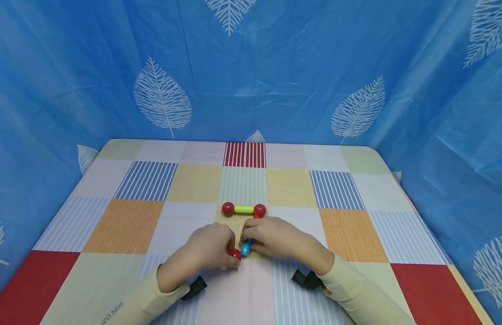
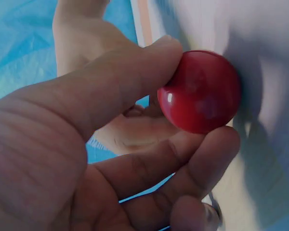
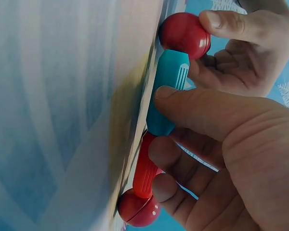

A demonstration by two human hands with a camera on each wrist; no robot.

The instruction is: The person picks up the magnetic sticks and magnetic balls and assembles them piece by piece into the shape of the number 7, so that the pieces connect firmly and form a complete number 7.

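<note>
A red ball [image 2: 202, 91] is pinched between the thumb and fingers of my left hand [image 1: 212, 246], low over the tabletop. My right hand [image 1: 275, 237] holds a blue rod [image 3: 168, 94] between thumb and fingers. In the right wrist view one end of the blue rod meets the red ball; whether they are joined I cannot tell. At the rod's other end comes a red rod [image 3: 145, 166], which runs to a second red ball [image 3: 139, 208]. From that far ball a yellow-green rod [image 1: 244, 210] leads left to a third red ball [image 1: 228, 208].
A patchwork-patterned cloth [image 1: 198, 183] covers the table. Blue sheeting with white leaf prints [image 1: 271, 67] hangs behind the table and on both sides. Dark straps [image 1: 308, 280] show at both wrists.
</note>
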